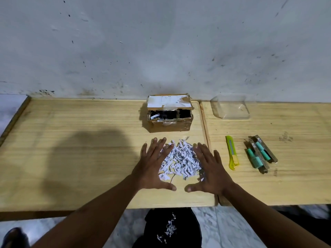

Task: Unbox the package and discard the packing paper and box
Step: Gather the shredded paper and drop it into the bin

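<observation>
A small brown cardboard box (170,120) stands open at the back of the wooden table, its white-labelled flap tilted up and some shredded paper still inside. In front of it lies a pile of white shredded packing paper (180,159). My left hand (152,165) rests flat against the pile's left side with fingers spread. My right hand (209,169) lies flat against the pile's right side, also spread. The thumbs nearly meet at the front of the pile. Neither hand grips anything.
A black bin bag (172,228) with a few paper shreds sits on the floor below the table edge. On the adjoining right table lie a yellow utility knife (232,152), two packaged teal items (259,153) and a clear plastic container (230,109).
</observation>
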`<state>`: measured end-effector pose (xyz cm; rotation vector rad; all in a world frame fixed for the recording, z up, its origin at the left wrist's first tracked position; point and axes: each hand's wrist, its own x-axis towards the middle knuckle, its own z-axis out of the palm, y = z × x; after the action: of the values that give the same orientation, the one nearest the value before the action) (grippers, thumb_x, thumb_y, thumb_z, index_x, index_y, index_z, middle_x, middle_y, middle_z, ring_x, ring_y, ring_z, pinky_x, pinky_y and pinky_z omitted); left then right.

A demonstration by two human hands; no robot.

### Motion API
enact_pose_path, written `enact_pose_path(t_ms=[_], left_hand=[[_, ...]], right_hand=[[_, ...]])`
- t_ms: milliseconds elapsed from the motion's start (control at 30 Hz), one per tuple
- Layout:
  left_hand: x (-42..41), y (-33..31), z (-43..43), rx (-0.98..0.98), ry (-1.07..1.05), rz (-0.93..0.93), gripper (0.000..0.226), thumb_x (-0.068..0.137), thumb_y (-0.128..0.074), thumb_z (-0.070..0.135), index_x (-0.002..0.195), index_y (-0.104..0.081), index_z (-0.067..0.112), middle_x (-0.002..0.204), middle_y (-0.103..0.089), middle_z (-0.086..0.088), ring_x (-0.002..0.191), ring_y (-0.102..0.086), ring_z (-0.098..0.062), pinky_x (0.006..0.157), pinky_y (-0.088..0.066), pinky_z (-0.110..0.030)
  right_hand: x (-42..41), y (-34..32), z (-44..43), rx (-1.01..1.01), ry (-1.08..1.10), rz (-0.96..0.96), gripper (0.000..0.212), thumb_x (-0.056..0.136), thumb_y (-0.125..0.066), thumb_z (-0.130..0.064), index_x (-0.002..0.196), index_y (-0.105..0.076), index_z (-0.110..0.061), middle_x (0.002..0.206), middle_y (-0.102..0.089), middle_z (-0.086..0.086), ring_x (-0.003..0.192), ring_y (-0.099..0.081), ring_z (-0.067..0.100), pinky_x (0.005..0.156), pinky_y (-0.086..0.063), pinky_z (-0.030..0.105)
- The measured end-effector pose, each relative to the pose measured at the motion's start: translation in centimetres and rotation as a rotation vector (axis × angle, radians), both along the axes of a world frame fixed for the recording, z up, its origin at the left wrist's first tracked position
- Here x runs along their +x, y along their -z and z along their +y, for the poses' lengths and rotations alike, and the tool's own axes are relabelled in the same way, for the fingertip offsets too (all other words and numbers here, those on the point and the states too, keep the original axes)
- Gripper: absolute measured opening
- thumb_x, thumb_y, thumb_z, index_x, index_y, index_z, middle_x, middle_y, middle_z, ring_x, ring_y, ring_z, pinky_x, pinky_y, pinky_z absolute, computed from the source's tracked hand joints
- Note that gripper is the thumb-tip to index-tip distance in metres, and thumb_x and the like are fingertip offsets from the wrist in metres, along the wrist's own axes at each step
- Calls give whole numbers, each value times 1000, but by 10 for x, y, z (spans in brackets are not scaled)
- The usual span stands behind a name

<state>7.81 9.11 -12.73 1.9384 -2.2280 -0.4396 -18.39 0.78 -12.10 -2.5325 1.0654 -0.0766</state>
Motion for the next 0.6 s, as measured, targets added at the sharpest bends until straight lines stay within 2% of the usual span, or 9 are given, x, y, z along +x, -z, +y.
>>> enact_pose_path(t_ms=[100, 200, 400, 467, 500, 600], left_hand=[[-1, 8, -1, 3, -13, -1, 138, 50, -47, 103, 156, 9, 35, 165, 18, 0, 151, 20, -25, 120, 2, -60], [2, 12, -9, -49, -65, 41, 131, 57, -50, 98, 158, 0, 32, 166, 10, -1, 152, 14, -23, 118, -8, -63], [12, 16, -34, -136, 87, 32, 135, 54, -51, 99, 158, -12, 22, 167, -4, -5, 153, 5, -23, 122, -4, -53], [14, 20, -40, -129, 117, -1, 131, 59, -47, 98, 158, -15, 20, 166, -8, -5, 154, 2, -21, 123, -1, -49], [14, 22, -42, -134, 121, -7, 123, 64, -47, 95, 157, -20, 19, 166, -14, -5, 154, -3, -21, 123, -5, -50], [15, 32, -43, -224, 97, 58, 83, 87, -49, 74, 146, -45, 17, 155, -39, -6, 150, -24, -22, 118, -21, -53]], right_hand=[[7, 7, -3, -18, 1, 17, 137, 54, -55, -97, 158, 5, -29, 167, 5, -1, 153, 9, 19, 116, -4, 65], [14, 6, -14, -38, 11, -1, 137, 54, -55, -96, 156, 10, -33, 167, 6, 0, 153, 10, 18, 118, -5, 62], [33, 6, -40, -66, -121, 13, 132, 56, -54, -96, 158, -2, -29, 167, 1, 1, 152, 10, 18, 120, 3, 53], [37, 13, -44, -81, -153, 9, 117, 66, -50, -92, 158, -9, -32, 167, -3, 1, 153, 6, 20, 119, 1, 57], [39, 17, -44, -99, -163, -1, 105, 73, -47, -88, 156, -17, -32, 166, -8, 2, 153, 2, 21, 119, -3, 61], [41, 27, -45, -156, -150, -60, 74, 88, -45, -70, 147, -42, -26, 161, -30, 3, 152, -15, 25, 116, -14, 62]])
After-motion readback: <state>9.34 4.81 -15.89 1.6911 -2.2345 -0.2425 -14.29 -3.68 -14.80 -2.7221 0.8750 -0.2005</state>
